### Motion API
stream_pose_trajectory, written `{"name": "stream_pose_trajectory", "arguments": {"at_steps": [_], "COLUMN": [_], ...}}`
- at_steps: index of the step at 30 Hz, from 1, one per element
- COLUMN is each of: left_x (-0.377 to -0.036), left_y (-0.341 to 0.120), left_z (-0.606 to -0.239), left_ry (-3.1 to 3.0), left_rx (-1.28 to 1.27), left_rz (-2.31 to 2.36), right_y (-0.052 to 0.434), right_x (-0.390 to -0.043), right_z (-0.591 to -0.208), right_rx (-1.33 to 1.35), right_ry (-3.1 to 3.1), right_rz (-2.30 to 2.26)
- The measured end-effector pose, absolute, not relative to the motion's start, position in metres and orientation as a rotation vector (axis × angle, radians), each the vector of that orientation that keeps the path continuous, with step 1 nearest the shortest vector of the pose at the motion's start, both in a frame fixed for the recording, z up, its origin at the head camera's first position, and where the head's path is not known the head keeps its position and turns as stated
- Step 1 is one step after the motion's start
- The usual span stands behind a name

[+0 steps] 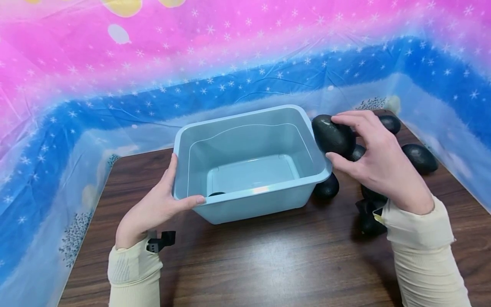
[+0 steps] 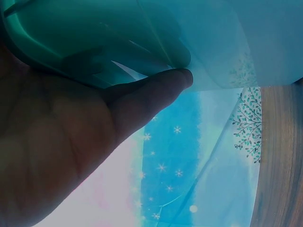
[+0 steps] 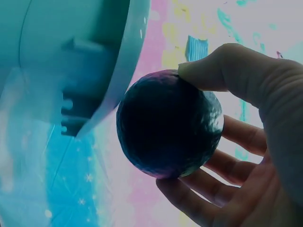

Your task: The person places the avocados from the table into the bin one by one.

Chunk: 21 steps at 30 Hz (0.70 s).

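Note:
A light blue plastic bin (image 1: 253, 204) stands on the table. My left hand (image 1: 157, 200) grips its near left corner, thumb over the front rim and fingers along the left wall. The left wrist view shows the left thumb (image 2: 156, 92) against the bin's translucent wall. My right hand (image 1: 383, 153) holds a dark, bumpy-skinned avocado (image 1: 333, 135) beside the bin's right rim. Thumb and fingers wrap around the avocado (image 3: 168, 125) in the right wrist view. Inside the bin, a small dark edge (image 1: 217, 194) peeks above the front wall, mostly hidden.
Several more avocados lie on the right side of the wooden table (image 1: 261, 264), one (image 1: 327, 186) close by the bin and another (image 1: 420, 158) near the right edge. Some are partly hidden behind my right hand. A patterned pink and blue cloth (image 1: 230, 64) surrounds the table.

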State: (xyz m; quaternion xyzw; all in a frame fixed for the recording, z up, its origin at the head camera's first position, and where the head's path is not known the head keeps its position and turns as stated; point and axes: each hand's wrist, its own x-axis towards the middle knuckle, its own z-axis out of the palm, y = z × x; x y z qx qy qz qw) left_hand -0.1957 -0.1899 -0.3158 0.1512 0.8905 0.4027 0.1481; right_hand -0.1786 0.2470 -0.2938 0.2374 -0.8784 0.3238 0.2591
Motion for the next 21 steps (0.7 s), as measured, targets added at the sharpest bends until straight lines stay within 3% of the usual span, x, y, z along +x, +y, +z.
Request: {"name": "stream_pose_trajectory", "arguments": {"at_steps": [21], "left_x": [-0.195], "left_y": [-0.191], "left_z": [-0.316], "left_ry": [2.568], "left_rx": [0.428], "left_rz": [1.145], "right_y": [0.217], "right_x": [-0.177], "right_z": [-0.300], "right_rx": [0.893], "right_ry": [-2.317], "right_rz": [0.884]}}
